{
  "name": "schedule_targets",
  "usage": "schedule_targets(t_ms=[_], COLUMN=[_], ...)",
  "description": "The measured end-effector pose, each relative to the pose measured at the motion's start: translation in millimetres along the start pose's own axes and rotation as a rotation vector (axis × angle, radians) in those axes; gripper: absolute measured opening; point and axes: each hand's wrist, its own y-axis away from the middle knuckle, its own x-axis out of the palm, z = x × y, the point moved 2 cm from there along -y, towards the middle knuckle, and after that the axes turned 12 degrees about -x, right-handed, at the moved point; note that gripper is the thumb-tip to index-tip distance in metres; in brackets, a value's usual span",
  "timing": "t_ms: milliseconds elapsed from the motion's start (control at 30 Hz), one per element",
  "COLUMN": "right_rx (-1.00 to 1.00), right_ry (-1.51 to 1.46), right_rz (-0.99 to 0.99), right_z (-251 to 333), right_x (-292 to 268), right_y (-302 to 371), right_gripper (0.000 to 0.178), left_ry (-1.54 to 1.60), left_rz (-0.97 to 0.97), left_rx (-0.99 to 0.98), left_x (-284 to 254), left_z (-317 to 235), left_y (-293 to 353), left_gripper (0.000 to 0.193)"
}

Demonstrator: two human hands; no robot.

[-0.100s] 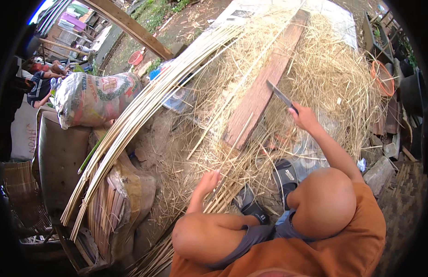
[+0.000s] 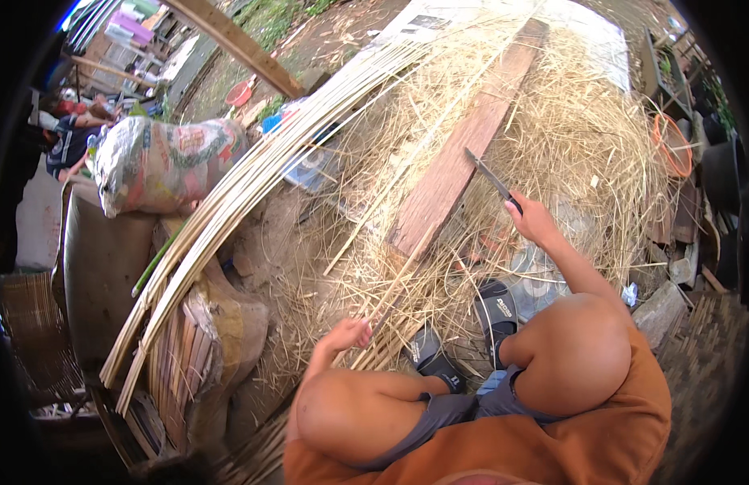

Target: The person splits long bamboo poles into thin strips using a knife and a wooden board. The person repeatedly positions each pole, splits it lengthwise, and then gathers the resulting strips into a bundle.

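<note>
A knife (image 2: 489,171) with a dark handle sits in my right hand (image 2: 533,220), its fingers closed round the grip. The blade points up and left over the long brown wooden board (image 2: 463,162). Near my left knee, my left hand (image 2: 347,333) is closed on a thin pale bamboo strip (image 2: 400,283). That strip slants up to the near end of the board. Loose shavings (image 2: 577,137) lie thickly on both sides of the board.
To the left, a bundle of long pale strips (image 2: 253,174) crosses diagonally, beside a stuffed sack (image 2: 168,162). Split sticks (image 2: 180,356) lie below it. An orange basket (image 2: 671,145) stands at the right. My sandals (image 2: 496,311) rest among the shavings. Another person (image 2: 67,145) is at the far left.
My left hand has drawn back toward my left knee, and the strip's far end has slid down the board with it. My right hand and the knife are slightly lower.
</note>
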Motion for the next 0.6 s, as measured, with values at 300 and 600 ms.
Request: schedule_targets(t_ms=[300, 600], right_rx=[0.072, 0.010], right_ry=[-0.272, -0.182], right_rz=[-0.147, -0.247], right_z=[-5.3, -33.7], right_x=[59.0, 108.3], right_y=[45.1, 55.3], right_gripper=[0.047, 0.051], left_ry=[-0.924, -1.066], left_rz=[-0.344, -0.676], left_rx=[-0.094, 0.081], left_x=[-109.2, -167.4], left_z=[-25.8, -136.4], left_y=[43.8, -119.9], left_gripper=[0.050, 0.028])
